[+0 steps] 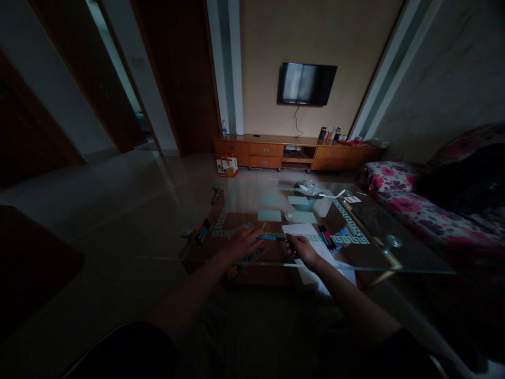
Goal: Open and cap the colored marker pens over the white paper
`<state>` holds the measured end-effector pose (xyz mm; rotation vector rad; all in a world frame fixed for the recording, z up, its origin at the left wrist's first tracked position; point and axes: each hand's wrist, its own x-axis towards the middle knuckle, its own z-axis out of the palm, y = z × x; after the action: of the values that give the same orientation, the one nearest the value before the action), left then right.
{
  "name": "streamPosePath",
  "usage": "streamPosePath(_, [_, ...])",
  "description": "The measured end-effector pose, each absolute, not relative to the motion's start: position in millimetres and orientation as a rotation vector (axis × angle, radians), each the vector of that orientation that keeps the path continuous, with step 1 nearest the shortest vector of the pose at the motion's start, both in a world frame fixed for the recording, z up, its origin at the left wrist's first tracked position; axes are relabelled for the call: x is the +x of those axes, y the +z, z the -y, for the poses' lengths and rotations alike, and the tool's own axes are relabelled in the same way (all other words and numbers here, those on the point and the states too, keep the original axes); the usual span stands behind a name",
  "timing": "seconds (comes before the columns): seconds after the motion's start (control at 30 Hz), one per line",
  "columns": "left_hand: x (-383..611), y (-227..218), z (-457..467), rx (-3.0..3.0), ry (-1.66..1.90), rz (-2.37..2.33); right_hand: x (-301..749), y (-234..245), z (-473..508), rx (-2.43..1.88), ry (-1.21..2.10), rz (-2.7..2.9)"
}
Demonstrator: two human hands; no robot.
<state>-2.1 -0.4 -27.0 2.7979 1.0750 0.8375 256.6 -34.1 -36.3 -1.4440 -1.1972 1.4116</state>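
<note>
A slim blue pen with a black end [272, 238] is held level just above the glass table [236, 258], between my two hands. My left hand [245, 243] closes on its blue end. Around the black end are the curled fingers of my right hand [302, 249]. White sheets of paper [305, 230] lie beyond and under my right hand. Beside that hand rests a group of red and black pens [326, 237]. Farther left of my left hand is another group of pens [202, 232]. Something clear, perhaps a plastic wrapper, lies under my left hand; its details are too dark.
Toward the table's far side are a bowl with a plastic bag [308, 188], a white strip [332, 195] and a small card [352, 199]. A flowered sofa [410, 205] stands at right. A paper bag [227, 166] is before the wooden TV cabinet [265, 161].
</note>
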Motion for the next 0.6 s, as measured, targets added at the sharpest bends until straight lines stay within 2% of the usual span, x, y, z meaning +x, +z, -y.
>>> streamPosePath(0.6, [-4, -28, -1, 2.819, 0.798, -0.986, 258, -44, 33, -1.367, 1.401, 1.236])
